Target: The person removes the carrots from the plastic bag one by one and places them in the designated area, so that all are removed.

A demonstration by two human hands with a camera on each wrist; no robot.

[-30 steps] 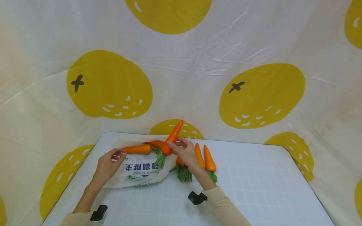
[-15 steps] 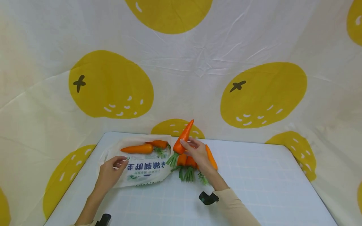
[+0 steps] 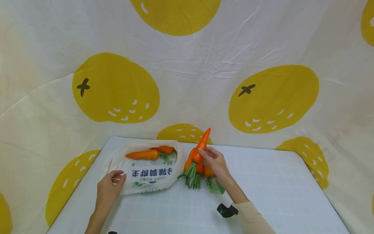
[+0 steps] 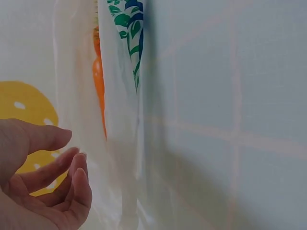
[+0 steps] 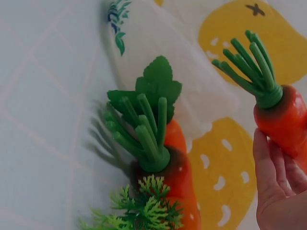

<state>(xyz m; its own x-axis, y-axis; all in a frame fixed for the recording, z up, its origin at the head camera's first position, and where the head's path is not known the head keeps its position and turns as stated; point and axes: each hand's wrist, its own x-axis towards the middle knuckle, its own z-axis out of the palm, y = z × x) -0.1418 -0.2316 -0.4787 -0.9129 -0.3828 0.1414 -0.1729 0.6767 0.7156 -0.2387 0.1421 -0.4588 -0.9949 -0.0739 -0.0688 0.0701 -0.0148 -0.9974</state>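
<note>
Pale tbl: sev. carrots beside bag, R hand pinching 1 more carrot, not yet down; 2 carrots on bag, prob. left; L hand loose, empty.

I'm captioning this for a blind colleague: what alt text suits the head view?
A person's right hand holds a green-topped orange carrot near other carrots on a pale table. Two more carrots lie in or on, it's unclear which, a white plastic bag, with the left hand near its edge.
</note>
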